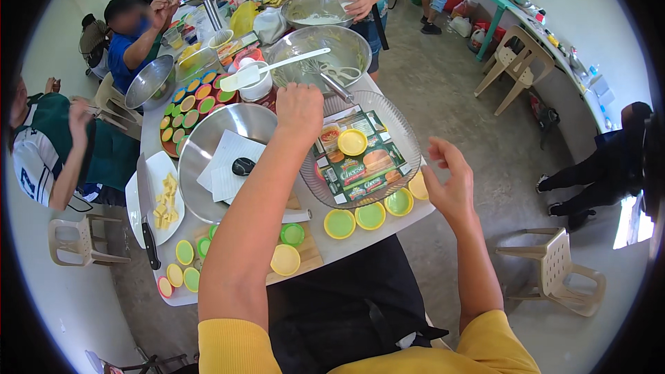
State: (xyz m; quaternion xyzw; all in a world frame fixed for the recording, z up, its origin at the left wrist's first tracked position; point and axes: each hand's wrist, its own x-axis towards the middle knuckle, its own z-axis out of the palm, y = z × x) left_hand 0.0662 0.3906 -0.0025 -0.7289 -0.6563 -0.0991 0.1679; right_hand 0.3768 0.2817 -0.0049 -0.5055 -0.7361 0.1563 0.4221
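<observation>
My left hand (300,109) is closed beside the upper left rim of a clear ribbed tray (409,140). Whatever its fingers hold, if anything, is hidden. Inside the tray lies a green, flattened cheese carton (377,163) with a small round yellow cup (352,142) on it. My right hand (451,185) is off the tray's right side, fingers apart and nothing in them. Several filled yellow cups (339,224) line the table edge below the tray. Under my left forearm sits a steel bowl (201,135) with white paper (232,156) and a dark rounded object (242,166).
A knife (148,225) rests on a white plate (174,166) of cheese pieces. Filled cups crowd a round tray (166,144). Beyond are a white spatula (277,67) and a large bowl (360,40) with a whisk (337,88). People stand around; a plastic chair (557,270) is at right.
</observation>
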